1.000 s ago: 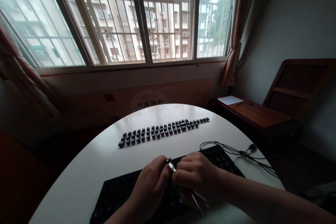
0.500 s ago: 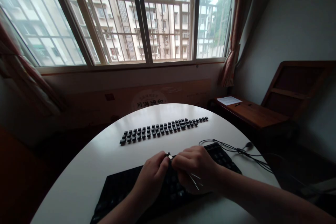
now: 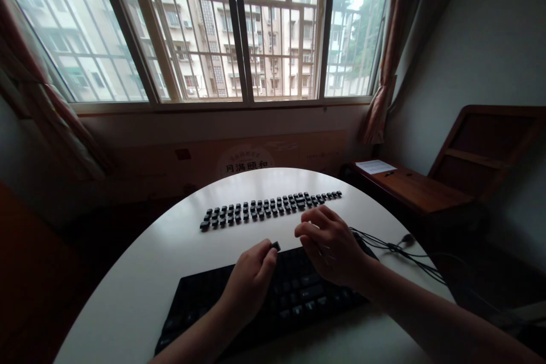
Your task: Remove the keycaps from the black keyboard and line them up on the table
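Observation:
My left hand [image 3: 249, 276] is over the middle of a black keyboard [image 3: 305, 293], pinching a small dark keycap [image 3: 276, 246] between thumb and forefinger. To its right and a little higher, my right hand [image 3: 330, 244] is curled round a thin wire keycap puller [image 3: 327, 255]; only bits of its metal show between the fingers. A gap separates the two hands. Both forearms cover parts of the keyboard. Beyond it, black keycaps [image 3: 231, 220] stand in slanting rows on the white table.
The round white table [image 3: 128, 278] ends in a curved edge. A coiled black cable [image 3: 392, 246] lies at the right and hangs over that edge. Past it stands a wooden chair [image 3: 413, 187] with a sheet of paper [image 3: 375, 166] on its seat. A barred window is ahead.
My right hand has drawn away from the left, up and to the right, taking the wire puller with it. The keycap stays in my left hand. The view has shifted slightly.

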Tool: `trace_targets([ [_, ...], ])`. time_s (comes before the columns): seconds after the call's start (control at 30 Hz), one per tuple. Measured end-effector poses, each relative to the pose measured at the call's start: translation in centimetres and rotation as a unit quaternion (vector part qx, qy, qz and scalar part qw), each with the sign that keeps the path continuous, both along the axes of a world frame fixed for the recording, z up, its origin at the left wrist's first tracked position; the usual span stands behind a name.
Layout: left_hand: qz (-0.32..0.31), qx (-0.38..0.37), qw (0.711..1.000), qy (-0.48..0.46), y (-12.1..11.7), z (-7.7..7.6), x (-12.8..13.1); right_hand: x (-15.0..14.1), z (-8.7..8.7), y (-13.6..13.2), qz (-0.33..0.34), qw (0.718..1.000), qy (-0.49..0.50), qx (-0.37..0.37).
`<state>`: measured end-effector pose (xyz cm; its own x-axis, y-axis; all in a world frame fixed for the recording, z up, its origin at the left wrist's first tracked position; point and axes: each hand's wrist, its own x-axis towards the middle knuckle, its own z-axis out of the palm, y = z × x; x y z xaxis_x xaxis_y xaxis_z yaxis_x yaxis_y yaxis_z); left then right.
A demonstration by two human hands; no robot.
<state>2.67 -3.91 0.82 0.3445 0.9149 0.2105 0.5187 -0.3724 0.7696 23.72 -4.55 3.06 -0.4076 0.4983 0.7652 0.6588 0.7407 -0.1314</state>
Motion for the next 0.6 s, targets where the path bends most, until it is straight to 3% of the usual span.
trace_targets([
  [0.2,-0.057,0.041,0.997,-0.003,-0.62,0.17,0.22,-0.80,-0.82,0.02,0.083,0.991,-0.097,-0.050],
  [0.6,-0.079,0.023,0.997,-0.002,-0.74,0.39,0.25,-1.04,-1.01,0.03,0.080,0.992,-0.093,-0.017],
])
